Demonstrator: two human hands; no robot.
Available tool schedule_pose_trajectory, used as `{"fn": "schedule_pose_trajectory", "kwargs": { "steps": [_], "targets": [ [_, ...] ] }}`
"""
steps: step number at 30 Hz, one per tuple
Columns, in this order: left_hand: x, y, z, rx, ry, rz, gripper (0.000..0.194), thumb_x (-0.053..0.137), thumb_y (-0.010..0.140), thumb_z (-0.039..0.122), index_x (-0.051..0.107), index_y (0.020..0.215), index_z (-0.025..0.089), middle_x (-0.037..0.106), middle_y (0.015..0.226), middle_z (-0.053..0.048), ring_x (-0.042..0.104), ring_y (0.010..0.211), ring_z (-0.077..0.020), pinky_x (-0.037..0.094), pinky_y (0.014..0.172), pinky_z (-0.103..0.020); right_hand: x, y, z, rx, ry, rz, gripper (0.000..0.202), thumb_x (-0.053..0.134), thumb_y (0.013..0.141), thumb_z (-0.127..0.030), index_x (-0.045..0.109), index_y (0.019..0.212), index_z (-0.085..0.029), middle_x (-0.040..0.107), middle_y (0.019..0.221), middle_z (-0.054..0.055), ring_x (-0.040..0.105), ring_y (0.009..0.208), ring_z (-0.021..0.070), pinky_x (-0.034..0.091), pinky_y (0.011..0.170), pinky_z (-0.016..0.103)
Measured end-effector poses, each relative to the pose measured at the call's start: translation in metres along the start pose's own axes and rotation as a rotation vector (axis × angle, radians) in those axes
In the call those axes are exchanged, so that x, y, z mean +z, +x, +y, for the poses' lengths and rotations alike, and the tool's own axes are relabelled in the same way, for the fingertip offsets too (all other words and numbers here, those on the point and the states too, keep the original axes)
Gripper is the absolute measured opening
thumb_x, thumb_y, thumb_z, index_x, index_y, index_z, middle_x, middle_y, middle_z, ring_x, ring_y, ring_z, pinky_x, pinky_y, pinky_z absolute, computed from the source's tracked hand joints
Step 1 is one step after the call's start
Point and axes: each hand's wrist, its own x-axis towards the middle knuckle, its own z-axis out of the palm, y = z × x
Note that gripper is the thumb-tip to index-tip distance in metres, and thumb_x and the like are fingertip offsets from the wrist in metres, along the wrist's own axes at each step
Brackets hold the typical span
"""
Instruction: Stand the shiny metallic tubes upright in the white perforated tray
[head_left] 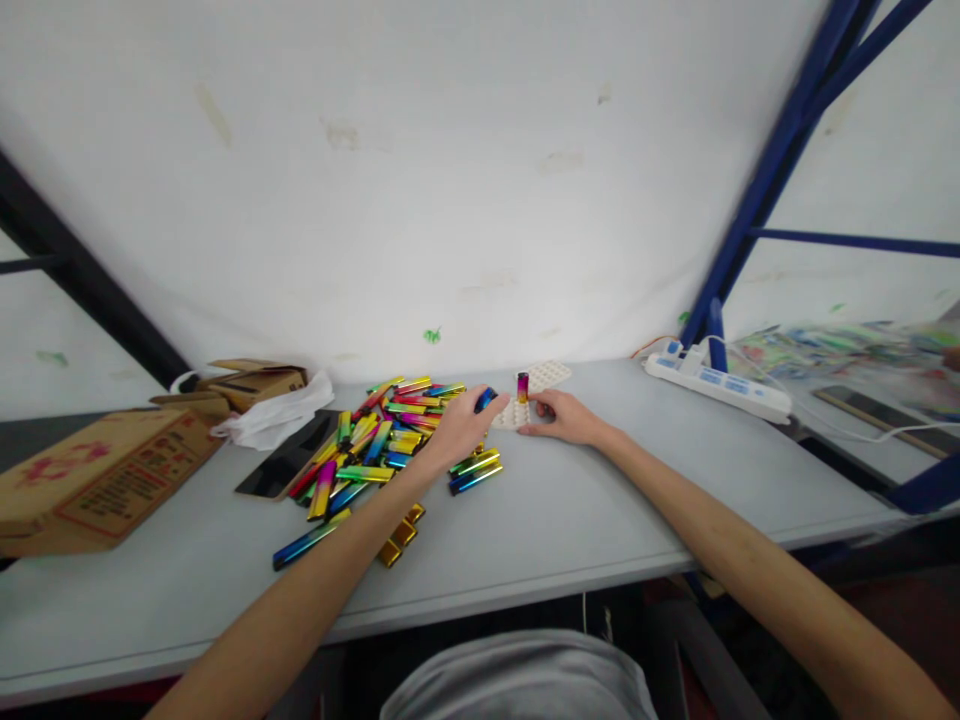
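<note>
My left hand [461, 425] is closed on a shiny dark blue tube [484, 398], small and lighter-like, above the left side of a white tray with holes [514, 414]. One purple-to-gold tube [523, 387] stands upright in that tray. My right hand [566, 417] has its fingers curled and its thumb at the tray's right edge, gripping it beside the standing tube. Left of the tray lies a loose heap of similar metallic tubes [367, 474] in rainbow shades. Two more tubes [476, 478] rest just below my left hand.
Behind the hands lies a second white tray [551, 374]. Several short gold pieces [390, 552] are near the front. Cardboard boxes [112, 480], a white plastic bag [277, 412] and a dark flat panel [289, 455] stand left. A power strip [716, 388] and blue frame [772, 160] are right.
</note>
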Motion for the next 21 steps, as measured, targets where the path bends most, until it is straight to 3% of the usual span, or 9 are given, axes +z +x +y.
{"fn": "schedule_pose_trajectory", "kwargs": {
  "steps": [4, 7, 9, 14, 18, 21],
  "targets": [
    [0.006, 0.005, -0.007, -0.056, -0.095, 0.025, 0.031, 0.055, 0.092, 0.053, 0.048, 0.092, 0.024, 0.045, 0.062, 0.009, 0.043, 0.049, -0.0103, 0.036, 0.053, -0.023, 0.0, 0.0, -0.002, -0.004, 0.013, 0.009, 0.052, 0.075, 0.08, -0.059, 0.069, 0.107, -0.015, 0.06, 0.078, 0.002, 0.052, 0.069, 0.0171, 0.037, 0.064, 0.028],
    [0.011, 0.017, -0.009, -0.025, -0.164, -0.053, 0.035, 0.057, 0.091, 0.057, 0.047, 0.093, 0.024, 0.043, 0.059, 0.01, 0.044, 0.047, -0.01, 0.038, 0.053, -0.023, 0.0, 0.0, -0.002, -0.017, 0.012, 0.008, 0.052, 0.073, 0.082, -0.059, 0.068, 0.108, -0.015, 0.059, 0.078, 0.001, 0.052, 0.069, 0.0167, 0.037, 0.065, 0.028],
    [0.014, 0.029, -0.008, 0.064, -0.185, -0.095, 0.037, 0.058, 0.091, 0.059, 0.051, 0.09, 0.022, 0.049, 0.061, 0.007, 0.051, 0.053, -0.0114, 0.042, 0.055, -0.023, 0.0, 0.0, -0.002, -0.018, -0.003, 0.002, 0.052, 0.073, 0.082, -0.059, 0.068, 0.109, -0.015, 0.059, 0.079, 0.001, 0.051, 0.07, 0.0166, 0.037, 0.065, 0.028],
    [0.02, 0.063, -0.01, 0.318, -0.028, -0.02, 0.032, 0.063, 0.09, 0.048, 0.071, 0.083, 0.017, 0.069, 0.089, -0.006, 0.064, 0.091, -0.0202, 0.052, 0.077, -0.029, 0.002, 0.001, 0.001, -0.008, -0.025, -0.005, 0.052, 0.073, 0.082, -0.061, 0.068, 0.104, -0.014, 0.061, 0.08, 0.002, 0.051, 0.07, 0.0164, 0.037, 0.066, 0.028],
    [0.022, 0.076, -0.021, 0.341, 0.004, -0.151, 0.026, 0.072, 0.085, 0.038, 0.08, 0.098, 0.016, 0.076, 0.1, -0.009, 0.069, 0.093, -0.0212, 0.054, 0.084, -0.03, 0.004, 0.001, 0.004, -0.003, -0.025, 0.005, 0.055, 0.074, 0.081, -0.06, 0.068, 0.111, -0.014, 0.062, 0.082, 0.003, 0.052, 0.073, 0.0175, 0.038, 0.067, 0.028],
    [0.021, 0.079, -0.028, 0.346, 0.05, -0.166, 0.027, 0.074, 0.084, 0.034, 0.081, 0.103, 0.017, 0.078, 0.103, -0.01, 0.071, 0.09, -0.0208, 0.056, 0.081, -0.028, 0.004, 0.002, 0.006, -0.011, -0.017, -0.004, 0.06, 0.075, 0.082, -0.059, 0.067, 0.123, -0.016, 0.063, 0.083, 0.002, 0.053, 0.073, 0.0175, 0.039, 0.069, 0.028]
  ]
}}
